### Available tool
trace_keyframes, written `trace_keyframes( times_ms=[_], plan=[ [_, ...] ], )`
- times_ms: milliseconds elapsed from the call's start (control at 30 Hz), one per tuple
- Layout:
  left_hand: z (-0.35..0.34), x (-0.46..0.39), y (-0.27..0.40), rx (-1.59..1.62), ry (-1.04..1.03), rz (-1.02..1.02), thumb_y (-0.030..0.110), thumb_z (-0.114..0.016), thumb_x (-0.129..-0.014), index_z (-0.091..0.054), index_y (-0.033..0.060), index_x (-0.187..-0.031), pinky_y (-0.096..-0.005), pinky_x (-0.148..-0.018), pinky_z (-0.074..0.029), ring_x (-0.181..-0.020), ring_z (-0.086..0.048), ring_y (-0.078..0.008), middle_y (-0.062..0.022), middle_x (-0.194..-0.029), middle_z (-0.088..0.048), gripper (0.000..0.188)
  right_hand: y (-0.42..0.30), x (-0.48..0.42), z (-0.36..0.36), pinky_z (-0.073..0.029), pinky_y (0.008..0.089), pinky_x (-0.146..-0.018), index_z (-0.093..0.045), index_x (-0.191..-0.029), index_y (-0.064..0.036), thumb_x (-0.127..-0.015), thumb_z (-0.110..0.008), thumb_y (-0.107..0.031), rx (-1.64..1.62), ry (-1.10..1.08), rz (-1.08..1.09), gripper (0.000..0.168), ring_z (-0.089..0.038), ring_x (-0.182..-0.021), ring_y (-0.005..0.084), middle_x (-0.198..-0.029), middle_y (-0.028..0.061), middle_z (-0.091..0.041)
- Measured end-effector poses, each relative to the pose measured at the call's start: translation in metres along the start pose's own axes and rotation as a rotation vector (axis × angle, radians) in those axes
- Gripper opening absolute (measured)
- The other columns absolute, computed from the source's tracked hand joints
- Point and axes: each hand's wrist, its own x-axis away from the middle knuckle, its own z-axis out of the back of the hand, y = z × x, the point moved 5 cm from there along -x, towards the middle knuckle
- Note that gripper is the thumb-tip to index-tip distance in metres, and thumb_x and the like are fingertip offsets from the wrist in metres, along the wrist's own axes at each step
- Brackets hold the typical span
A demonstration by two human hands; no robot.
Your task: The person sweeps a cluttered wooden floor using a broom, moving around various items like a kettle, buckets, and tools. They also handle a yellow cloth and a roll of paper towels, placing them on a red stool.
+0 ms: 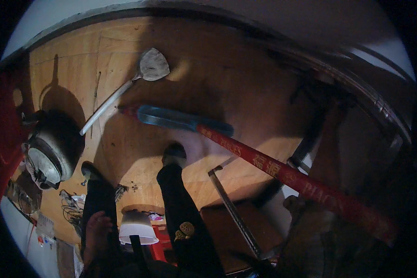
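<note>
My left hand (97, 226) lies over my left trouser leg, fingers loosely bent, with no object visible in it. A broom slants across the view. Its blue plastic head (166, 116) has a reddish tip at the left, and its red handle (264, 161), which bears writing, widens toward the dark lower right. Beneath the handle a brownish form (293, 204) could be my right hand, but the shade is too deep to settle its grip. Beyond the broom head, a metal wok spatula (154, 65) rests on the wood-patterned floor (118, 38).
A blackened metal kettle (55, 149) stands at the left beside a red surface (6, 139). My dark shoes (174, 153) are on the floor. A white tapered container (137, 227) sits between my legs. A metal bar (232, 212) slopes at the right; loose cords (71, 212) lie lower left.
</note>
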Motion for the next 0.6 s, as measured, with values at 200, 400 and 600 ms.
trace_keyframes(
  times_ms=[200, 400, 600],
  plan=[
    [-0.003, 0.002, 0.005, 0.010, 0.001, -0.007, 0.023, -0.058, -0.083, -0.047, 0.0056, -0.113, -0.0258, -0.066, -0.046, -0.076, -0.057, -0.0138, -0.0064, -0.091, -0.059, 0.036, 0.002, -0.011, -0.005, -0.045, 0.0353, -0.075, -0.048, -0.109, -0.005, -0.076, -0.062, -0.035, 0.026, -0.034, 0.016, 0.047, -0.054, -0.087, 0.0233, -0.099, 0.0116, -0.056],
    [-0.007, 0.002, 0.008, 0.008, -0.001, 0.018, 0.021, -0.056, -0.084, -0.046, 0.0041, -0.114, -0.0258, -0.066, -0.046, -0.076, -0.057, -0.0143, -0.0074, -0.090, -0.059, 0.036, 0.001, -0.018, -0.012, -0.046, 0.0345, -0.073, -0.050, -0.107, -0.005, -0.077, -0.062, -0.033, 0.058, -0.076, 0.030, 0.042, -0.055, -0.085, 0.0219, -0.097, 0.0103, -0.057],
    [-0.015, 0.012, 0.020, 0.016, -0.025, 0.021, 0.021, -0.054, -0.084, -0.046, 0.0035, -0.114, -0.0275, -0.068, -0.046, -0.078, -0.058, -0.0159, -0.0084, -0.091, -0.060, 0.035, 0.013, -0.020, -0.014, -0.046, 0.0337, -0.072, -0.052, -0.104, -0.006, -0.077, -0.061, -0.030, 0.098, -0.101, 0.038, 0.038, -0.056, -0.082, 0.0206, -0.094, 0.0091, -0.057]
  ],
)
